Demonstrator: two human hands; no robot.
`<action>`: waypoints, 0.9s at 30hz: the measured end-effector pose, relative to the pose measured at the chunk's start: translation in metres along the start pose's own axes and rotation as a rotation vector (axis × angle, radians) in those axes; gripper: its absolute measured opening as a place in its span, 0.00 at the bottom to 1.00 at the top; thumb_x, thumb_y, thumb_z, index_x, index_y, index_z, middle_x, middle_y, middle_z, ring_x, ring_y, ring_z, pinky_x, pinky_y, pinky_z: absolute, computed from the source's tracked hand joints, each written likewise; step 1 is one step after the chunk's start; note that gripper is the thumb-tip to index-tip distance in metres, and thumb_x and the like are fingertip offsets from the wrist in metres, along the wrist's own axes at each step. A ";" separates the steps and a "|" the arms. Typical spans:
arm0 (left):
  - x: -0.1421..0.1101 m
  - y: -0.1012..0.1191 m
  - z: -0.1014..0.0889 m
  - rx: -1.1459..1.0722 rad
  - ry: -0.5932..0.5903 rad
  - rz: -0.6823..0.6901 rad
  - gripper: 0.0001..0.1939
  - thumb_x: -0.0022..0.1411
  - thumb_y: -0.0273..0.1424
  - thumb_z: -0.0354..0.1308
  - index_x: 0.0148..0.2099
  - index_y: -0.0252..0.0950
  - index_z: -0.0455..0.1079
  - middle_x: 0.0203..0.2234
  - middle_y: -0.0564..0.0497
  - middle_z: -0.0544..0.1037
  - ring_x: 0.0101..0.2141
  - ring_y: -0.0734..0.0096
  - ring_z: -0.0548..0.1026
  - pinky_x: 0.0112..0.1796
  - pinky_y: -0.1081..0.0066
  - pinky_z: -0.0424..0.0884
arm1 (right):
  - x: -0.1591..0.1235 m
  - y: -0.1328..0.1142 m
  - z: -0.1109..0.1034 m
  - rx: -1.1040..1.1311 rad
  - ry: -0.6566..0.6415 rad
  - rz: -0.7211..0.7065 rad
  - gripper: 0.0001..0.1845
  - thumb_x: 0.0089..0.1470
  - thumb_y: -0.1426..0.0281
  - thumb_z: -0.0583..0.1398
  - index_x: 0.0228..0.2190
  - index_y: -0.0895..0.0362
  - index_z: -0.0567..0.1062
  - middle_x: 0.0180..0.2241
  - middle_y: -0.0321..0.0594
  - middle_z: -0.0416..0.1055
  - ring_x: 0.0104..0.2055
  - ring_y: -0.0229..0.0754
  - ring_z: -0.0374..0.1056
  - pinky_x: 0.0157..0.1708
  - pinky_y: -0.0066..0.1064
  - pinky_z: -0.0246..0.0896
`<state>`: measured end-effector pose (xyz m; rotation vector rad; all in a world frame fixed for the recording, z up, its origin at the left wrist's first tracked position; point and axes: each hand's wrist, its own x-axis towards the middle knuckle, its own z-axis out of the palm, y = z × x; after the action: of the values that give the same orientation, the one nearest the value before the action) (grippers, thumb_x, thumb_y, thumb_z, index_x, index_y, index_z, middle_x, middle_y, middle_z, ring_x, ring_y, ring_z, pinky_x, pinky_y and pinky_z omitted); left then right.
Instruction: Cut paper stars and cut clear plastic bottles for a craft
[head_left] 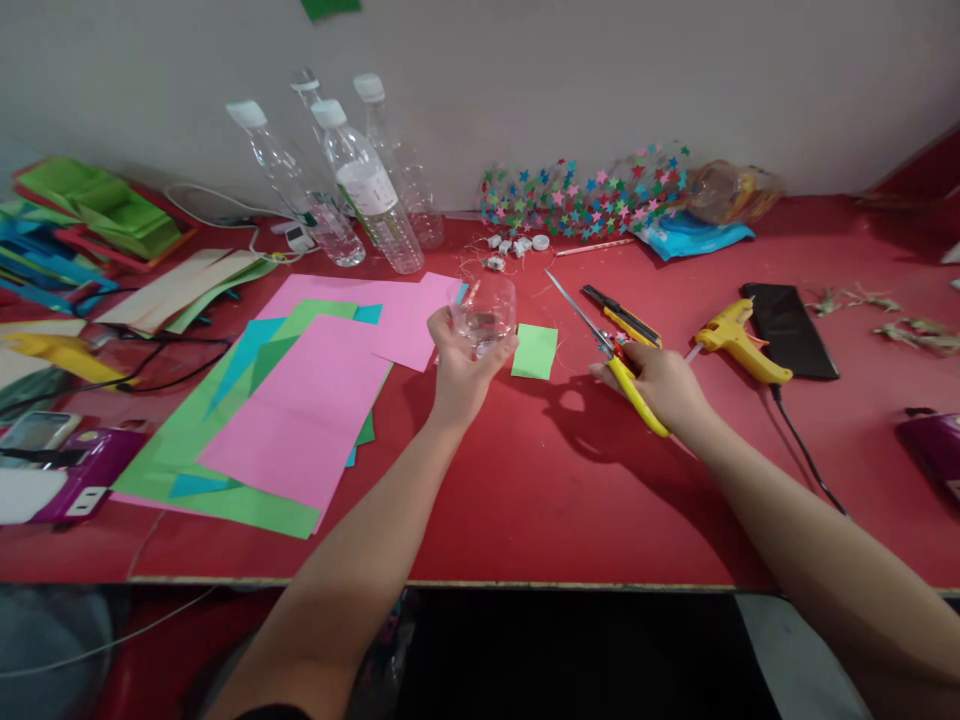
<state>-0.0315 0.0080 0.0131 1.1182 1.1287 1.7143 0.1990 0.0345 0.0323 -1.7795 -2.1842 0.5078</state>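
Note:
Between the fingers and thumb of my left hand (459,370) is a clear plastic cup-like piece (487,305), possibly a cut bottle part, held just over the table. My right hand (660,382) grips a pair of scissors (637,398) with yellow handles, the blades pointing up and to the left. A small light green paper square (535,352) lies on the table between my hands. Just beyond the scissors rests a yellow and black utility knife (622,318).
On the red table (540,500), pink and green paper sheets (300,410) spread at left. Several plastic bottles (367,190) stand by the wall. A yellow glue gun (739,340) with a cord and a black phone (791,330) lie at right. Star-dotted clear plastic (585,200) sits at the back.

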 end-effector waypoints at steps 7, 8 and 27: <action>0.005 -0.011 -0.006 0.017 -0.048 0.039 0.27 0.56 0.40 0.65 0.54 0.47 0.57 0.48 0.50 0.71 0.47 0.66 0.73 0.48 0.63 0.69 | 0.001 0.000 0.001 0.013 0.012 -0.005 0.31 0.48 0.37 0.50 0.20 0.53 0.61 0.17 0.34 0.58 0.19 0.37 0.52 0.23 0.30 0.42; 0.006 -0.013 -0.007 0.010 -0.057 0.040 0.26 0.57 0.40 0.64 0.54 0.46 0.58 0.48 0.50 0.71 0.47 0.66 0.73 0.47 0.63 0.69 | 0.001 0.000 0.001 0.018 0.013 -0.003 0.32 0.47 0.37 0.50 0.20 0.52 0.60 0.16 0.34 0.58 0.19 0.37 0.52 0.23 0.30 0.42; 0.013 -0.027 -0.017 -0.031 0.092 -0.043 0.23 0.53 0.33 0.66 0.49 0.42 0.61 0.44 0.52 0.70 0.41 0.72 0.74 0.45 0.65 0.72 | 0.005 0.016 -0.015 -0.085 0.199 -0.229 0.20 0.51 0.53 0.58 0.35 0.57 0.72 0.29 0.46 0.74 0.29 0.47 0.69 0.28 0.33 0.56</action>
<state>-0.0474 0.0240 -0.0130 0.9981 1.1696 1.7592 0.2183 0.0435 0.0391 -1.5194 -2.2571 0.1803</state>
